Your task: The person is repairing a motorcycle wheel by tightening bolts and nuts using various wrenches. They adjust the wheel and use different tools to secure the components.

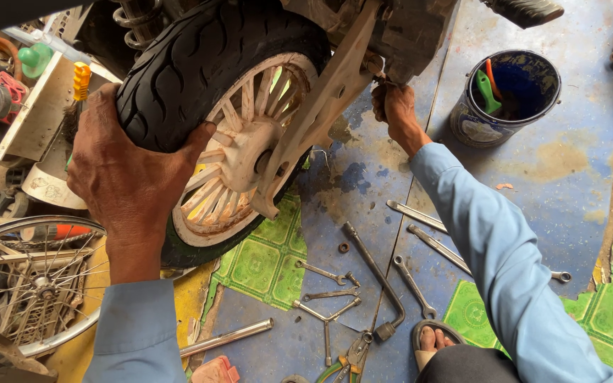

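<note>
A motorcycle rear wheel with a black tyre (200, 64) and a dusty pale spoked rim (246, 145) fills the upper middle of the head view. My left hand (125, 174) lies flat over the tyre's left side, fingers wrapped on the tread. My right hand (395, 113) reaches up under the grimy engine casing (413, 35) beside the pale swingarm (321, 106); its fingers are closed on something small there that I cannot make out. Both arms wear light blue sleeves.
Several wrenches (431, 237), an L-shaped socket wrench (374, 273), a three-way spanner (326, 312), pliers (352, 354) and a metal rod (228, 337) lie on the blue and green floor. A blue bucket (509, 96) stands at upper right. A bicycle wheel (30, 284) and cluttered parts sit left. A sandalled foot (434, 337) is below.
</note>
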### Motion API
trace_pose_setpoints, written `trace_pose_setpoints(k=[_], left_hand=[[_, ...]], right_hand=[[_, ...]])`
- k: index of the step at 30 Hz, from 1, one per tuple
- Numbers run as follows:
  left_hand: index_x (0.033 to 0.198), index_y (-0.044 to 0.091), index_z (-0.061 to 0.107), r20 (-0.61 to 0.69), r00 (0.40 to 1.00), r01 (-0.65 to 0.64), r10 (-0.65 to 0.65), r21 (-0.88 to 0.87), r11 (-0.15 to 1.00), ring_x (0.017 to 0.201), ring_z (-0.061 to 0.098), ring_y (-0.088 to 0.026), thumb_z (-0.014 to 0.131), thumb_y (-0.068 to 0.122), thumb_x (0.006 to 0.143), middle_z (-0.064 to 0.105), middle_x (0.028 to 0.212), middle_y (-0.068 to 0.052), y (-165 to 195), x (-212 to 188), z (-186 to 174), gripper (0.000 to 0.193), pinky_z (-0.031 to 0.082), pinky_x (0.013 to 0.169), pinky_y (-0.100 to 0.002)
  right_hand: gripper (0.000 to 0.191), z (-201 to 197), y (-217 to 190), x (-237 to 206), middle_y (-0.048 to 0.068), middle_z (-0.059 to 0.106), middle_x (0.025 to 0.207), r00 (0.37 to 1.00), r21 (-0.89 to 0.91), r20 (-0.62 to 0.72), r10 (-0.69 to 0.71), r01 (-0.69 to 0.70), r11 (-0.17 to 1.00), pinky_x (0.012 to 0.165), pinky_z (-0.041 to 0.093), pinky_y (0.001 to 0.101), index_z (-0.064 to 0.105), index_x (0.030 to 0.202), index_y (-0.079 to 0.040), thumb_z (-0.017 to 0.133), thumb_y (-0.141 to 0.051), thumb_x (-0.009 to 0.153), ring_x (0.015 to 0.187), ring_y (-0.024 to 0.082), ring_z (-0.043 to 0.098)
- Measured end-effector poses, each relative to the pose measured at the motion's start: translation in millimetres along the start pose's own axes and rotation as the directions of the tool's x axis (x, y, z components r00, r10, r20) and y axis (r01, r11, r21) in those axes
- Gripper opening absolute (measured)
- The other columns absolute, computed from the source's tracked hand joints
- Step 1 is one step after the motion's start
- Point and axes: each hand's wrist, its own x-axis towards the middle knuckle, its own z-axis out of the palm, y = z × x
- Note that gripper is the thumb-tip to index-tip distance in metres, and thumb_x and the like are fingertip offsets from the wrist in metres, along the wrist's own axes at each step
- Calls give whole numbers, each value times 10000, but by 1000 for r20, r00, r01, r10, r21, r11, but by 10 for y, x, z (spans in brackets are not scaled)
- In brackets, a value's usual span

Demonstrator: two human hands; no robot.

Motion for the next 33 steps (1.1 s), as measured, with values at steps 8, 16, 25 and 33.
trace_pose_setpoints(k=[8,16,25,33], left_hand=[[1183,10,628,1,1000,16,-16,-21,1000,1002,710,-364,989,477,768,695,1136,-153,55,6,-39,721,563,826,-516],[1191,4,627,-2,1000,18,-18,-24,1000,1005,708,-367,987,477,771,693,1137,-164,45,26,-37,728,567,841,-513],[1187,-11,613,-25,1000,-10,9,-44,999,951,689,-395,1001,463,755,677,1081,-191,54,21,-54,749,549,784,-533],[1195,-5,594,-68,996,-66,65,-16,998,975,671,-408,982,407,719,662,1098,-201,113,46,-97,739,545,792,-530]], right_hand=[[168,-102,24,-72,49,725,875,988,-75,-27,-150,148,986,484,492,263,620,1071,-54,626,-217,1028,622,108,638],[283,-8,126,29,75,645,722,981,-62,-40,-191,188,980,439,433,302,616,935,-33,545,-257,1092,552,135,567],[257,24,-71,-182,85,701,798,997,-22,-80,-8,6,1000,449,463,280,613,1016,-62,524,-300,1056,551,138,604],[204,29,-24,-142,68,725,837,977,-151,-82,-195,182,972,480,500,280,685,1024,-41,655,-242,1008,624,127,658]])
